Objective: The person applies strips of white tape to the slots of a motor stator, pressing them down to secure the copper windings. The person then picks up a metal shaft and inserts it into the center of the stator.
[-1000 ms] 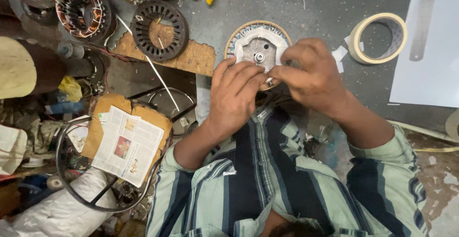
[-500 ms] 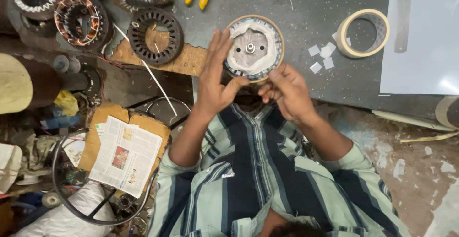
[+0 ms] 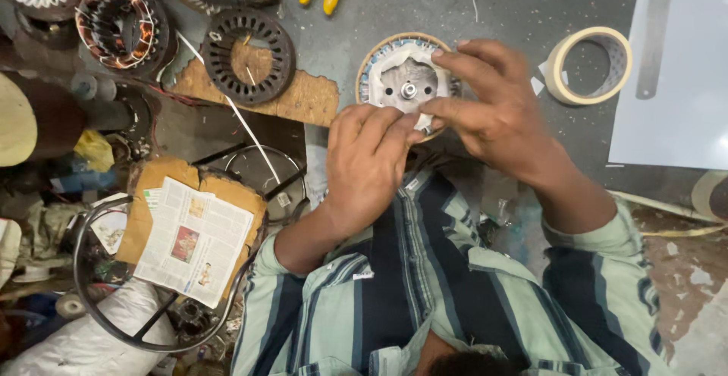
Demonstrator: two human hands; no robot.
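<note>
While the round motor part (image 3: 403, 80) lies flat on the grey table (image 3: 485, 4), its near edge is pinched by the left hand (image 3: 368, 165) and the right hand (image 3: 493, 114).

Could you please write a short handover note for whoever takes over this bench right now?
Left hand: fingers on the near edge of the round stator.
Right hand: fingers over the stator's right rim, pinching something small beside the left fingertips; I cannot tell what.
The stator lies flat on the grey bench, tape roll to its right, empty core to its left.
Progress: cannot tell.
</note>
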